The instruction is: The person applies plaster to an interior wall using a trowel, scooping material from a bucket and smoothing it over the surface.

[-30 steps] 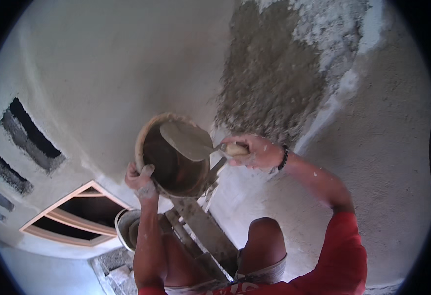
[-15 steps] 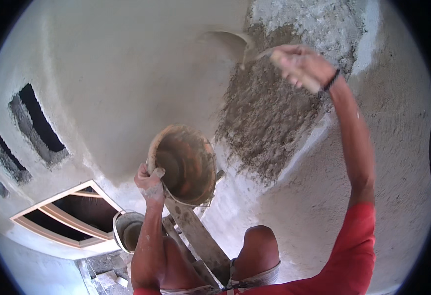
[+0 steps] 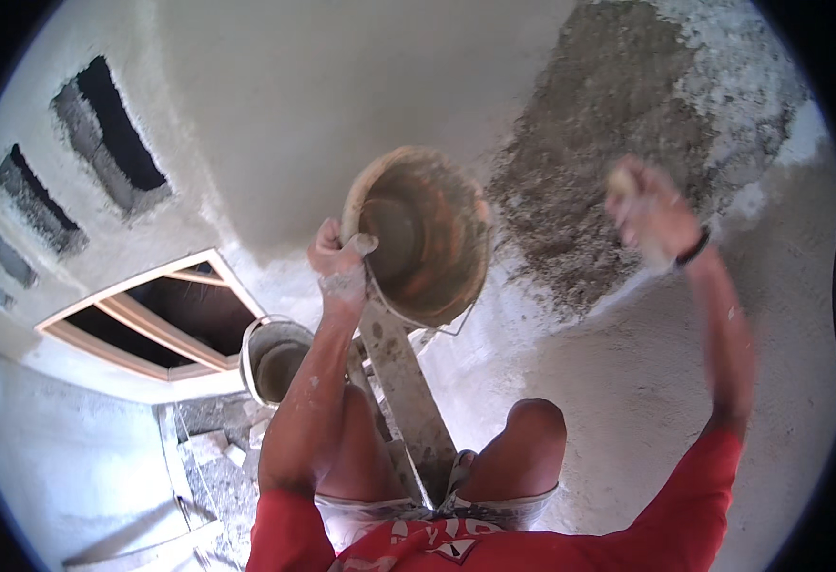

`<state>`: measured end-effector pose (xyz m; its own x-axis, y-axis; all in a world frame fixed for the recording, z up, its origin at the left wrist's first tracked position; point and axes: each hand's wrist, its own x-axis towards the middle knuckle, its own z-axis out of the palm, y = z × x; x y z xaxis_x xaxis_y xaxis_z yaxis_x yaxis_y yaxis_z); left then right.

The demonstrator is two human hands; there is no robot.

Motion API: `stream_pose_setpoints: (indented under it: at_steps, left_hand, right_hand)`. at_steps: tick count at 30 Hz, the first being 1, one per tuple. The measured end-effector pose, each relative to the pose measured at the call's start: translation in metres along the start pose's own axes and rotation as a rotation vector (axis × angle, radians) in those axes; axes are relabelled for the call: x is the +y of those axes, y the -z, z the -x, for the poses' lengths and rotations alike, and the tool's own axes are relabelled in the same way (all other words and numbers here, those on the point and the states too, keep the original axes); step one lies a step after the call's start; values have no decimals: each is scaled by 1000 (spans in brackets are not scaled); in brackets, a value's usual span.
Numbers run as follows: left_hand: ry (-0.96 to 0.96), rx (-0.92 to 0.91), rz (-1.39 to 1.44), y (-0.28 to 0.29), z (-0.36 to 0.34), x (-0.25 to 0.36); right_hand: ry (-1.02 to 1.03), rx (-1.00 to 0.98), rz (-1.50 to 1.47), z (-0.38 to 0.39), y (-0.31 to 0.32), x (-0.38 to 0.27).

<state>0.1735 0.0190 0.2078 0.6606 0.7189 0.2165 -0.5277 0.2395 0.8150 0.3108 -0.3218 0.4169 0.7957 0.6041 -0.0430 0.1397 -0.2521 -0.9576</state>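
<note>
My left hand (image 3: pixel 342 262) grips the left rim of a mud-caked bucket (image 3: pixel 418 248), which is tilted toward me and has grey residue inside. My right hand (image 3: pixel 656 219), motion-blurred, is closed on a pale trowel handle (image 3: pixel 628 195) in front of a rough patch of grey mortar (image 3: pixel 580 124) on the wall; the trowel's blade cannot be made out. Smooth grey plaster (image 3: pixel 342 76) borders the patch on the left.
A mortar-stained plank (image 3: pixel 399 381) runs between my legs. A second bucket (image 3: pixel 280 357) stands left of it. At left are a wooden window frame (image 3: pixel 118 315) and several rough wall openings (image 3: pixel 113 133). Rubble (image 3: pixel 208 453) lies below.
My right hand swung the trowel from the bucket up to the wall, where mortar flew off it, then dropped slightly. The bucket rose in view as the camera's view shifted.
</note>
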Motion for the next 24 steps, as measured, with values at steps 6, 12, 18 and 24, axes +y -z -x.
stream_pose_setpoints:
  at_steps: [6, 12, 18, 24]
  left_hand:
    - [-73, 16, -4, 16, -2, -1]
    - [-129, 10, -150, -5, 8, 12]
    - [-126, -95, -169, 6, -2, 2]
    - [-52, -82, -104, 16, -6, 1]
  right_hand:
    - [-333, -310, -341, 12, -143, 92]
    - [-362, -167, -663, -37, -196, 135]
    - [-152, -83, -252, -69, -237, 116]
    - [841, -413, 1046, -59, -200, 108]
